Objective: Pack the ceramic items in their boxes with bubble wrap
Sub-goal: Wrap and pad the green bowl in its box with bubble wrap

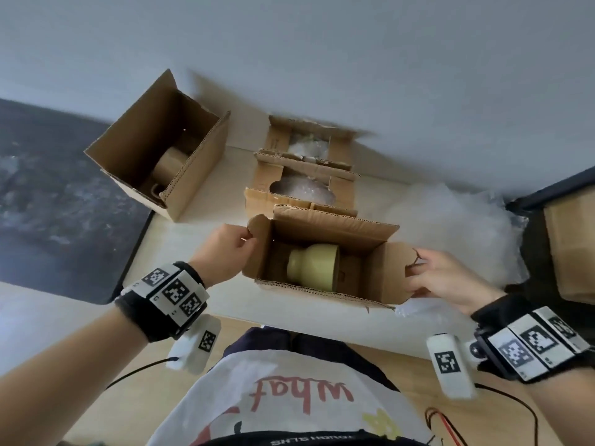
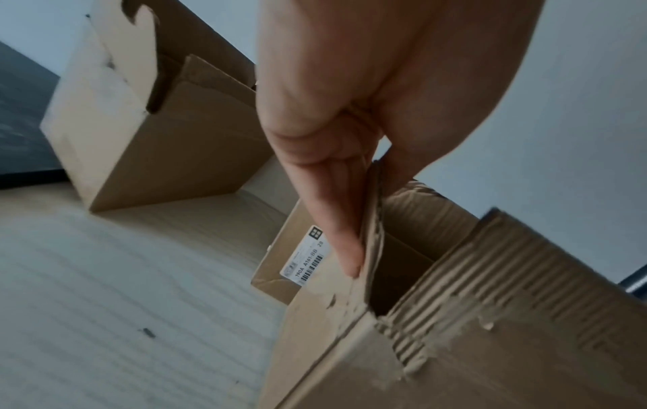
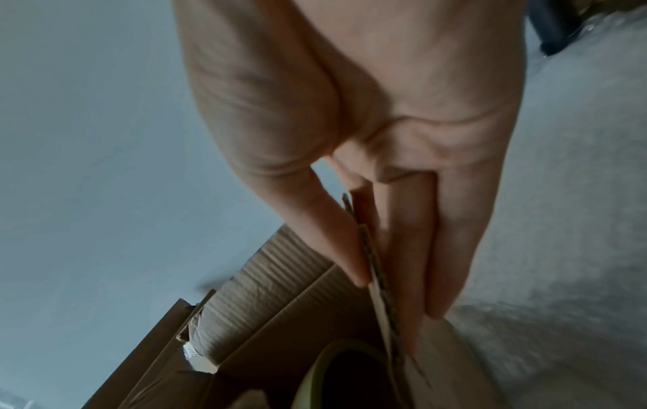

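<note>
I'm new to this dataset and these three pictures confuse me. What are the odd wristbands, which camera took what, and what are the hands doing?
No machine here: a person packs by hand. The big picture comes from a camera on the head, looking down. The patterned wristbands carry one camera each, and those give the two close-ups along the fingers.

On the table stand four cardboard boxes. The nearest box holds a yellow vase lying on its side, bare. The left hand pinches the box's left flap; the right hand pinches the right flap. Two boxes behind already hold bubble wrap. The far left box holds a brown item. Loose wrap lies at the right.
</note>
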`<action>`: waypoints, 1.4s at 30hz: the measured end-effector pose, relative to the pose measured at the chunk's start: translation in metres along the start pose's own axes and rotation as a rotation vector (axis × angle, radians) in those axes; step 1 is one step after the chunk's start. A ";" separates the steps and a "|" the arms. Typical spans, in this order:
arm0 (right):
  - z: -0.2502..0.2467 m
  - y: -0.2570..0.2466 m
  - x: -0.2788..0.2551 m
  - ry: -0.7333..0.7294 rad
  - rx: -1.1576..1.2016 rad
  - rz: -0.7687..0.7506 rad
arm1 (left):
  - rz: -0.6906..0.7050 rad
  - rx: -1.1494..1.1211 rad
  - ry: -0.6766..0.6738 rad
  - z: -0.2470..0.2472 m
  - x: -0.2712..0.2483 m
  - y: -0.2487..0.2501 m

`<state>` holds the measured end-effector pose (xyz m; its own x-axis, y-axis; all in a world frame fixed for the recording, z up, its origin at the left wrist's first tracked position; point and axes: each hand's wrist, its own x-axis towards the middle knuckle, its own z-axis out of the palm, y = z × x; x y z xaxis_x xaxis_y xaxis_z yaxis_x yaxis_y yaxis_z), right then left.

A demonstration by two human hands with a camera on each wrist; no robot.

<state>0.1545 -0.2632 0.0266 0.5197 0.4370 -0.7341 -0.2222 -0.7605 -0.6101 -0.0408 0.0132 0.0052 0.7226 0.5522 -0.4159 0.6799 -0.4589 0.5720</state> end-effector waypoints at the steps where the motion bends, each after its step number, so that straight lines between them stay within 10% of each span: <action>1: -0.001 0.005 0.000 0.013 0.014 -0.005 | 0.000 -0.020 0.006 0.002 0.003 0.002; 6: 0.005 0.023 0.000 0.139 0.049 -0.065 | 0.039 -0.043 0.069 0.004 0.002 0.006; 10: 0.010 0.029 -0.004 0.286 -0.039 -0.230 | 0.482 0.272 0.228 -0.001 -0.015 0.013; 13: 0.008 0.038 -0.002 0.321 -0.019 -0.335 | 0.666 0.568 0.019 -0.008 -0.019 0.019; 18: -0.010 0.062 0.033 0.603 -0.411 -0.306 | 0.585 0.649 -0.136 -0.005 -0.017 0.016; 30: -0.020 0.096 0.096 0.534 -0.907 -0.029 | 0.377 0.742 -0.264 0.019 -0.007 -0.012; 42: -0.048 0.084 0.078 0.826 -0.398 -0.138 | 0.373 0.559 -0.170 0.035 -0.001 -0.021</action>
<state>0.2161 -0.3161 -0.0673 0.9774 0.1713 -0.1236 0.1056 -0.9029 -0.4167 -0.0518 -0.0020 -0.0315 0.8991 0.1920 -0.3934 0.3117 -0.9118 0.2672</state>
